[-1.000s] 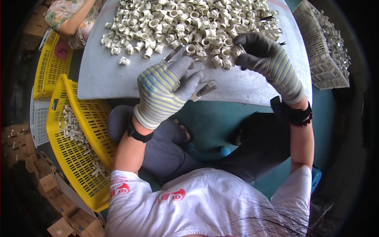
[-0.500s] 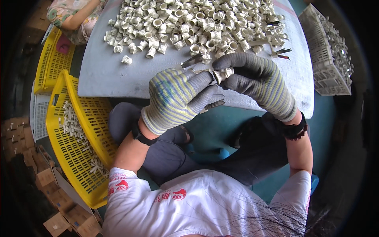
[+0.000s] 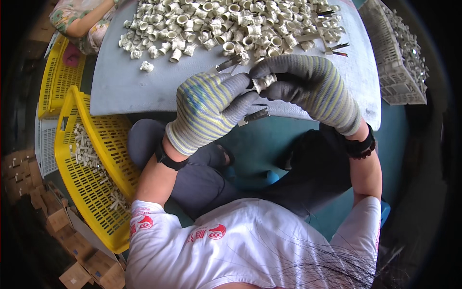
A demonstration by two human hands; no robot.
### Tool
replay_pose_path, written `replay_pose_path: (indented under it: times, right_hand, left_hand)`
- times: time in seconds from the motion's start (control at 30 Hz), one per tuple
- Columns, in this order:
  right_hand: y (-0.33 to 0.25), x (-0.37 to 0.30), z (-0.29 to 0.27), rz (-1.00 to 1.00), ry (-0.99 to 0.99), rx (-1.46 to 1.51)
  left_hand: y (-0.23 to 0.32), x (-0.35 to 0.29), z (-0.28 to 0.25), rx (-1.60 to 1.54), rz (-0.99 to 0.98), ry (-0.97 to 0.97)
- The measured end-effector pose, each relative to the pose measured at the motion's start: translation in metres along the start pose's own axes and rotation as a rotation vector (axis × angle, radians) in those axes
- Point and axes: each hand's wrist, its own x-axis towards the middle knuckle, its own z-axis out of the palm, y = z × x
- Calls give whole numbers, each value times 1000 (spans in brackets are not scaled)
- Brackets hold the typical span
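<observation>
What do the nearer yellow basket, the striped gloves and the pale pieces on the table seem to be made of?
Nearer yellow basket: likely plastic, smooth, by its moulded slots. Striped gloves: knitted fabric, ribbed; grey fingers perhaps rubber-coated. Pale pieces: matt, opaque; plastic or ceramic, unclear.

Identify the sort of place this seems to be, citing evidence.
Probably a small workshop or factory: a table heaped with pale cup-shaped parts, a yellow crate of small pieces, cardboard boxes.
</observation>
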Motion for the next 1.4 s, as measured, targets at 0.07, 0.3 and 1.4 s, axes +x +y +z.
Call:
replay_pose_path:
  times: [0.07, 0.3, 1.4]
  right_hand:
    - [7, 1, -4, -1, 9, 50]
    - [9, 2, -13, -81, 61, -134]
    - [1, 0, 2, -91, 156, -353]
  left_hand:
    - [-2, 0, 4, -69, -26, 30]
    - [-4, -2, -8, -198, -151, 0]
    - [6, -9, 0, -91, -118, 46]
